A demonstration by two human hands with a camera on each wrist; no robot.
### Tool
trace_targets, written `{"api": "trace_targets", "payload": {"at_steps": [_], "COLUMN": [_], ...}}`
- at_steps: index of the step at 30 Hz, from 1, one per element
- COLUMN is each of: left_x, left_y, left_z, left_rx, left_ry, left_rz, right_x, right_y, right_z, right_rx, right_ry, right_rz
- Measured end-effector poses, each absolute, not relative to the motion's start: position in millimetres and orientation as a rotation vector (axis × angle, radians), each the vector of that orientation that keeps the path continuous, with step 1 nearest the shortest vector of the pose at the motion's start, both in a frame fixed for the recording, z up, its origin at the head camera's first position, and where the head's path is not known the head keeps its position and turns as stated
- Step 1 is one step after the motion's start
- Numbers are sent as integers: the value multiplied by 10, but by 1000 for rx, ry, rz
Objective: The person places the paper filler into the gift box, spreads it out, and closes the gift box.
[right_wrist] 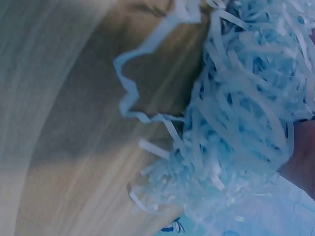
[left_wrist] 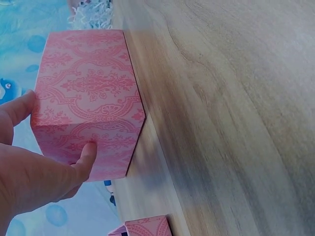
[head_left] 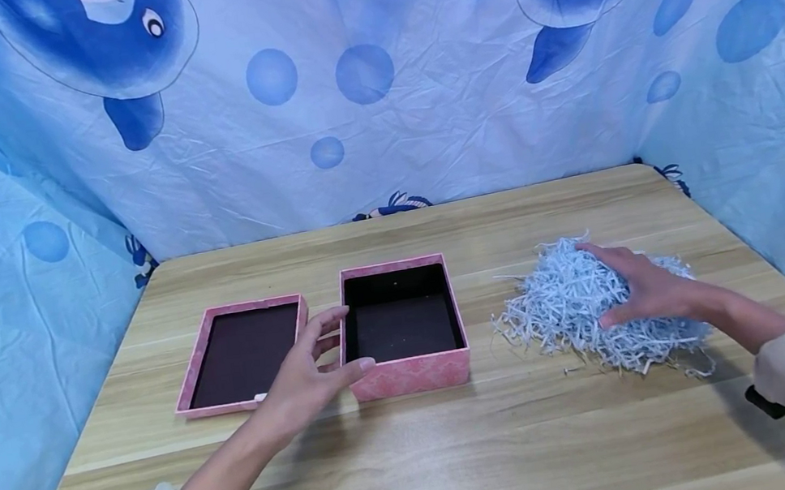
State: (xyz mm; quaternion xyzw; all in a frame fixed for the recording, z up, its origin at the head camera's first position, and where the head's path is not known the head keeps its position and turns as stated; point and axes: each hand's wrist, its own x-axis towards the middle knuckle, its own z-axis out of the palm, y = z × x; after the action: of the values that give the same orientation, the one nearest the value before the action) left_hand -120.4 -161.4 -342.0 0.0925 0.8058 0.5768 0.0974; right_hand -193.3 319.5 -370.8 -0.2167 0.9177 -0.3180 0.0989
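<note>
A pink patterned box [head_left: 408, 375] without its lid stands mid-table, its dark inside showing. My left hand [head_left: 309, 378] is at the box's left side, thumb near the front left corner and fingers spread along the left edge. In the left wrist view, a fingertip and the thumb touch the patterned box [left_wrist: 88, 83]. On the right lies a loose heap of pale blue shredded paper [head_left: 561, 298]. My right hand [head_left: 643, 284] rests on this heap, with thumb and fingers spread apart. The right wrist view shows the paper strips [right_wrist: 241, 108] close up; most of that hand is hidden.
Left of the box lies the pink lid [head_left: 191, 376], its dark inner face up and a small white tab at its front edge. The wooden table [head_left: 463, 457] meets a blue dolphin-print curtain [head_left: 368, 166] at the back and sides.
</note>
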Motion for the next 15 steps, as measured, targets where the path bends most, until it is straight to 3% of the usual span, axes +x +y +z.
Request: {"api": "trace_targets", "payload": {"at_steps": [15], "left_x": [-1209], "left_y": [-1612], "left_z": [-3419], "left_rx": [262], "left_ry": [2378], "left_rz": [1705], "right_x": [-1957], "right_y": [3117], "right_z": [-3813], "right_rx": [-508], "right_ry": [2858], "right_rz": [-600]}}
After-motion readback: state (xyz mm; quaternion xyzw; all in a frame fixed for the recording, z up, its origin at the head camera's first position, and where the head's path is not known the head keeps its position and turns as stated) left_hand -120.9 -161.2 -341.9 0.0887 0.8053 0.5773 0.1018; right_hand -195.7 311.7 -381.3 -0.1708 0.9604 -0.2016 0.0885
